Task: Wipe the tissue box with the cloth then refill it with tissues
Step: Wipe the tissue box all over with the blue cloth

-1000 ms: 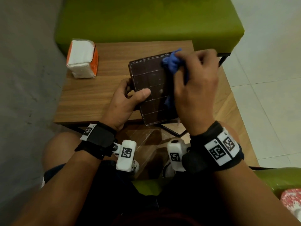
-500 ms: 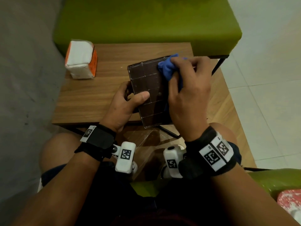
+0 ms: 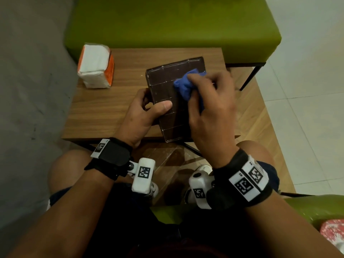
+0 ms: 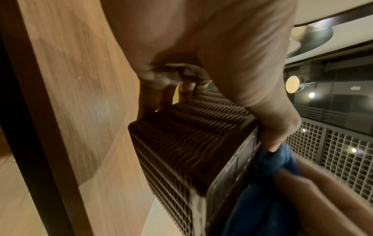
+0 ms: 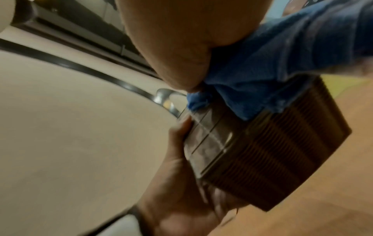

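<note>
A dark brown ribbed tissue box (image 3: 167, 86) stands on the wooden table (image 3: 111, 108) with a gridded flat face turned up. My left hand (image 3: 147, 112) grips its left side, thumb lying across the top face. My right hand (image 3: 210, 105) holds a bunched blue cloth (image 3: 183, 85) and presses it on the box's upper face. In the left wrist view the box (image 4: 187, 143) shows its ribbed side, the cloth (image 4: 268, 172) at its right edge. The right wrist view has the cloth (image 5: 278, 63) on the box (image 5: 272, 158). A white and orange pack of tissues (image 3: 95, 66) sits at the table's far left.
A green upholstered bench (image 3: 167, 25) runs behind the table. A lower wooden surface (image 3: 251, 112) lies to the right, with pale tiled floor (image 3: 307, 90) beyond. A grey wall (image 3: 28, 90) is on the left. My knees are under the table's near edge.
My right hand has drawn the cloth from the box's far right corner towards the middle of the top face. The left hand keeps the same grip on the box.
</note>
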Motion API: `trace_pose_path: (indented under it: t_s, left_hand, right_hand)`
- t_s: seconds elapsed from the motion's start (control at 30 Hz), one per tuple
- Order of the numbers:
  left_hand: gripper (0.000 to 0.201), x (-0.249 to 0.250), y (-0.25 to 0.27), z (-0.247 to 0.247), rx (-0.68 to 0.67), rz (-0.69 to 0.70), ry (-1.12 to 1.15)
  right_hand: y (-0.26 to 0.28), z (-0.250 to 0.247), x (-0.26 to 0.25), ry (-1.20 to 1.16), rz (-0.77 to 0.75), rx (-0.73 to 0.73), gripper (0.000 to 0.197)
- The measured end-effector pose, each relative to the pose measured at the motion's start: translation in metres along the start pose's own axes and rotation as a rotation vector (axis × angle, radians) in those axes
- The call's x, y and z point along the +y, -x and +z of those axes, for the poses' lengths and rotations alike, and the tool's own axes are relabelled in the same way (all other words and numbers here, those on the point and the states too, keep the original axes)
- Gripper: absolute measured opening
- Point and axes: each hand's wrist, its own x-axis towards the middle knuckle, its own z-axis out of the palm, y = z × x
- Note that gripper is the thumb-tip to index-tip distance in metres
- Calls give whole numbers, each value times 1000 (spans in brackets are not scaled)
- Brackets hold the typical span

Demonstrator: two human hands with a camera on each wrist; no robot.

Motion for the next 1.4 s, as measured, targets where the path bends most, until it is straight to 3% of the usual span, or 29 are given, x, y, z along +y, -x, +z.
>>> trace_pose_path:
  t_s: [0.13, 0.23, 0.3, 0.37, 0.43, 0.5, 0.6, 0.67, 0.7, 0.77, 0.8, 0.9, 0.97, 1.03, 1.17, 1.3, 1.4]
  left_hand:
    - [77, -8, 4, -6, -40, -10, -55]
    - [78, -4, 4, -1, -48, -17, -40]
    - [66, -3, -2, 0, -30, 4, -84]
    - [56, -7, -7, -5, -39, 11, -145]
    - [58, -14, -8, -9, -48, 3, -154]
    - [66, -15, -5, -7, -48, -7, -135]
    - [70, -12, -2, 2, -57, 9, -141]
    - [44, -11, -5, 7, -20, 48, -178]
    - [31, -8, -7, 8, -73, 14, -138]
    - [39, -10, -8, 4, -123, -17, -132]
    - [42, -11, -6, 1, -102, 28, -150]
    - [76, -12, -2, -2, -54, 3, -129]
    - [80, -9, -1, 0, -38, 15, -162]
    - [79, -8, -2, 1, -45, 17, -182]
    - [72, -15, -4, -3, -52, 18, -170]
    - [75, -9, -2, -1, -54, 3, -171]
    - [76, -9, -3, -2, -58, 23, -147]
  right_hand:
    - [-4, -4, -1, 23, -266, -252, 28]
    - [-23, -6, 4, 38, -193, -115, 25]
    - [-26, -6, -5, 29, -222, -103, 23]
    - [-20, -6, -12, 48, -366, -261, 21]
    - [-21, -10, -8, 64, -453, -370, 23]
    - [-30, -11, -2, 77, -374, -296, 26]
    - [-36, -5, -8, 32, -170, -43, 25]
    - [-26, -1, -17, 12, -265, -100, 22]
    - [-20, -1, -19, 18, -348, -194, 21]
    - [-17, -6, -14, 28, -415, -333, 23]
    - [-21, -7, -8, 21, -382, -315, 26]
    - [-37, -6, 11, 20, -141, -39, 25]
    - [-39, -7, 16, 26, -14, 58, 25]
    - [-27, -6, 9, 28, -48, 0, 25]
    - [-6, -11, -5, 17, -343, -310, 29]
    - [-19, -16, 3, 62, -253, -183, 23]
    - [-13, -18, 0, 67, -330, -313, 30]
